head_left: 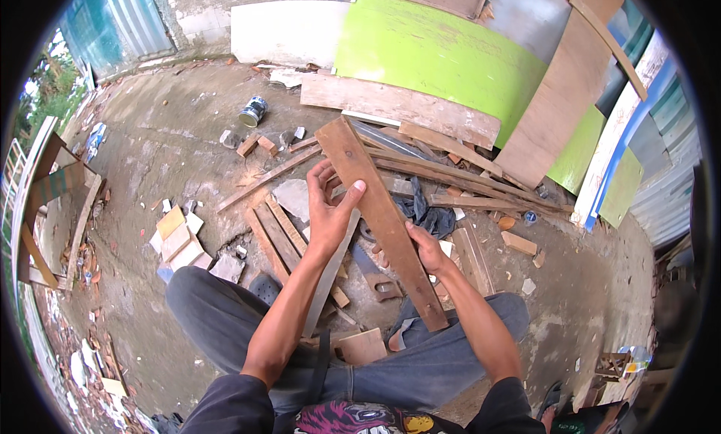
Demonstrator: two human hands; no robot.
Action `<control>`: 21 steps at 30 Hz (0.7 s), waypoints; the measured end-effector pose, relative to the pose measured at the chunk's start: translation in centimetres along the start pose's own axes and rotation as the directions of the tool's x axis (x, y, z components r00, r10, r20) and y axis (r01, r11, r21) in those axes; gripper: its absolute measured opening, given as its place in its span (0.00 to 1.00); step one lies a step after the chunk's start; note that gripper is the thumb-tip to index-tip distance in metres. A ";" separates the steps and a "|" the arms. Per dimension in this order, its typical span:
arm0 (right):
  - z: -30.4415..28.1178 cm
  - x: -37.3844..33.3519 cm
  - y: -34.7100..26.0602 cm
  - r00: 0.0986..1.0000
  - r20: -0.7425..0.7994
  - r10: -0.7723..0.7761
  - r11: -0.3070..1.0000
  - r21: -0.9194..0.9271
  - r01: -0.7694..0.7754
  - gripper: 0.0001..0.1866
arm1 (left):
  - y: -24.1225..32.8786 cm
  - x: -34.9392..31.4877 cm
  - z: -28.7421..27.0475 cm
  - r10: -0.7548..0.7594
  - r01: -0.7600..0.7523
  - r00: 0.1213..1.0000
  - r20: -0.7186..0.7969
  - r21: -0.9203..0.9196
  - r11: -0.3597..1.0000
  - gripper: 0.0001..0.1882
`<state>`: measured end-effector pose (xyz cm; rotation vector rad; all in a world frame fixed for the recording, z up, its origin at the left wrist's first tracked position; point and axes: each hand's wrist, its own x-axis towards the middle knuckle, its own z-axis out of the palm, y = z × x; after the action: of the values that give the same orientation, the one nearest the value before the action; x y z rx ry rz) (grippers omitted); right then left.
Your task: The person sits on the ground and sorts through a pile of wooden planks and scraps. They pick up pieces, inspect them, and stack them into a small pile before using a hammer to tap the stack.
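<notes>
Plank (pixel 384 223) of brown wood slants through the middle of the frame, upper end just left of centre, lower end over the person's jeans (pixel 435 368) at lower centre. Left hand (pixel 331 214), left of centre, grips its left edge, thumb flat on the face, fingers curled. Right hand (pixel 426 250), right of centre, is closed around the right edge, fingertips showing past the opposite side. Left of the plank's lower half lies a wooden-handled saw (pixel 384 287). Timber strips (pixel 469 180) lie right of centre; a lime-green panel (pixel 435 54) stands at upper right; a can (pixel 253 111) lies at upper left.
</notes>
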<state>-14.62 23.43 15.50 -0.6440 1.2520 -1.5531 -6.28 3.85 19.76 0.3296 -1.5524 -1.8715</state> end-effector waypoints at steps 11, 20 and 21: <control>2.2 -0.4 3.3 0.993 -0.094 -0.071 0.994 -0.086 0.063 0.29 | 2.5 -0.6 -0.5 -0.185 0.159 0.979 -0.087 -0.244 0.957 0.26; 4.0 -0.4 4.0 0.948 -0.195 -0.250 0.860 -0.495 0.125 0.29 | -0.3 0.0 -1.4 -0.333 0.259 0.939 -0.087 -0.458 0.851 0.34; 4.9 -0.4 3.3 0.946 -0.186 -0.264 0.825 -0.553 0.121 0.30 | -1.6 0.0 -2.5 -0.319 0.238 0.944 -0.078 -0.509 0.827 0.35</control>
<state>-9.04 21.91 14.06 -0.9746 1.9042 -1.4810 -5.34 2.00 17.59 0.4765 -0.9013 -2.3266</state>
